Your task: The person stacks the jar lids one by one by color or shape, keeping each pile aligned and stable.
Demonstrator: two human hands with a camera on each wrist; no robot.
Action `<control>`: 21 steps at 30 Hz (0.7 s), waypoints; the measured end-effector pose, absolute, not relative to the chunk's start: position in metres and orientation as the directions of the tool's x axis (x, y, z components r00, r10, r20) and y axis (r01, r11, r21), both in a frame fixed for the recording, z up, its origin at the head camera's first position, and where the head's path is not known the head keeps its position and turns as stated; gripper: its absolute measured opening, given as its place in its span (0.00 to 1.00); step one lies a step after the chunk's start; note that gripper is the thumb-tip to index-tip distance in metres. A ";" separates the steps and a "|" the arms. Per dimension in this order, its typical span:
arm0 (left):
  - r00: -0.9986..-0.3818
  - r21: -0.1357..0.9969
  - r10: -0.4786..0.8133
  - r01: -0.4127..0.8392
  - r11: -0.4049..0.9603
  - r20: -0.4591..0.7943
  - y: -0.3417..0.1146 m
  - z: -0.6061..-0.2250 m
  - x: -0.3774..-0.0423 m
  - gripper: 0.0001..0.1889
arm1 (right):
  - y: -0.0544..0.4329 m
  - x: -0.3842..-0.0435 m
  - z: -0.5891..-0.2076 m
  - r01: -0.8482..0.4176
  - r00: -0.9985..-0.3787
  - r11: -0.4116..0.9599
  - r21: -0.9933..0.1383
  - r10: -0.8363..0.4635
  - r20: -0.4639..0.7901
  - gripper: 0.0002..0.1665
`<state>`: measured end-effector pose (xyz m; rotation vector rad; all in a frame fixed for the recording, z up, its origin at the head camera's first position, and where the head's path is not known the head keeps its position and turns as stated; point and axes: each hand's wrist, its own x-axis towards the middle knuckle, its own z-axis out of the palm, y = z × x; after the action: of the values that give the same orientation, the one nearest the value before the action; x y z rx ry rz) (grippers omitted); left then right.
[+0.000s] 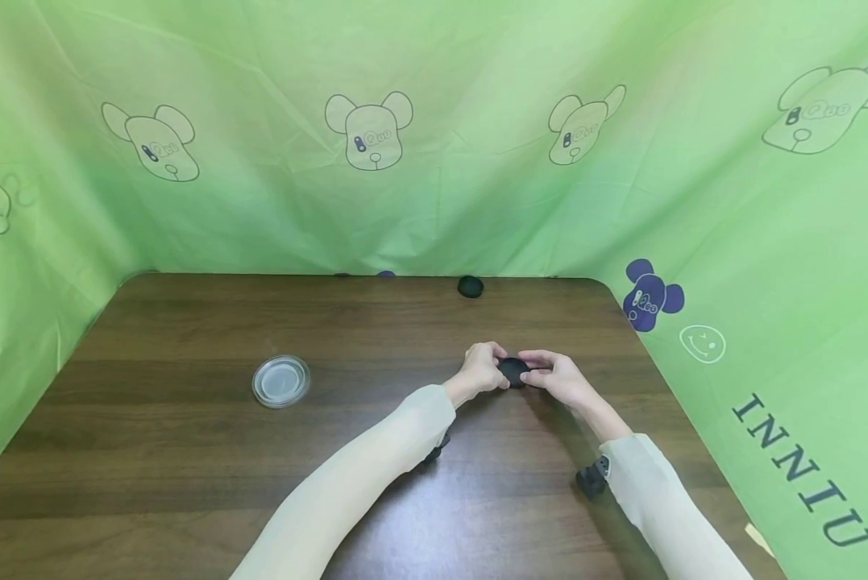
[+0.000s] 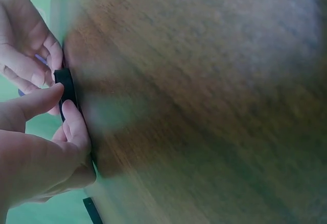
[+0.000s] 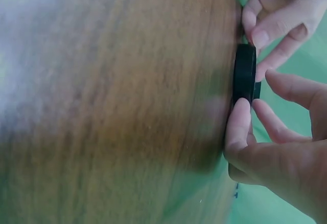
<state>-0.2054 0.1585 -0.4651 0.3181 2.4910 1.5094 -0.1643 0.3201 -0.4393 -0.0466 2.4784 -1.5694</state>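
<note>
A round black disc [image 1: 512, 371] lies low over the wooden table, between the two hands. My left hand [image 1: 483, 368] holds its left side, with thumb and a finger at the edge in the left wrist view. From the other side my right hand [image 1: 560, 379] grips the same disc, thumb at the near edge and index finger behind. Seen edge-on in the right wrist view, the disc [image 3: 244, 73] looks thick and flat-faced. Part of its rim is hidden by fingers.
Another black round piece [image 1: 471, 287] sits at the table's back edge. A clear, shallow round dish or lid [image 1: 281, 381] lies on the left of the brown table [image 1: 187, 451]. Green printed cloth [image 1: 441, 209] hangs around the back and sides.
</note>
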 end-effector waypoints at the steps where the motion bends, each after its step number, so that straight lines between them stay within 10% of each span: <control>1: -0.954 0.887 0.291 0.077 0.456 -0.067 0.158 -0.466 -0.206 0.24 | 0.320 -0.165 -0.439 0.093 -0.976 0.413 -0.906 -0.143 -0.165 0.28; 21: -0.950 0.887 0.290 0.034 0.461 -0.115 0.154 -0.448 -0.192 0.25 | 0.323 -0.164 -0.440 0.020 -0.973 0.476 -0.879 -0.195 -0.128 0.33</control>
<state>-0.1922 0.1544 -0.4478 0.2790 2.4625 1.4862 -0.1635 0.3235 -0.4396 -0.1506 2.5126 -1.5002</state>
